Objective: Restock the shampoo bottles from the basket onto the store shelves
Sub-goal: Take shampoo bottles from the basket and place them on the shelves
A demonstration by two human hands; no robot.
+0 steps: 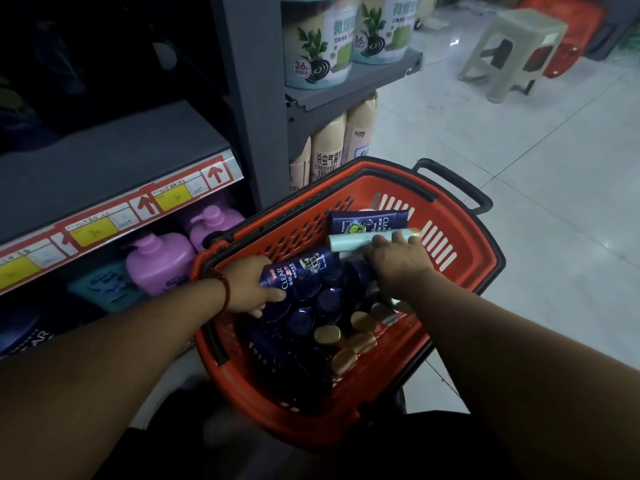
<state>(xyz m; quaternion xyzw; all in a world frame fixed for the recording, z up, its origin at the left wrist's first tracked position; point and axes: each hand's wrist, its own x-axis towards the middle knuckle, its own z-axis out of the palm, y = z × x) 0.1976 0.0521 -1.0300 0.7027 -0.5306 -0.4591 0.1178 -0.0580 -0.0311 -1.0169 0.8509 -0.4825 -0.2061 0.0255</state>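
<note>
A red shopping basket [460, 247] stands on the floor in front of me, filled with several dark blue shampoo bottles and gold-capped ones [349, 344]. My left hand [249, 285] is shut on a dark blue CLEAR shampoo bottle [304, 271] lying on top of the pile. My right hand [398, 261] reaches over the pile, its fingers resting on a pale green bottle [349, 241] that lies across the basket. Another blue CLEAR bottle [367, 221] lies beyond it. The grey shelf [114, 161] with red and yellow price tags is at my left.
Purple pump bottles [162, 261] stand on the lower shelf under the price strip. A grey upright [249, 98] separates it from an end shelf with green-white tubs [318, 43] and beige spray cans [329, 147]. A beige plastic stool [512, 46] and more red baskets [571, 32] stand far right.
</note>
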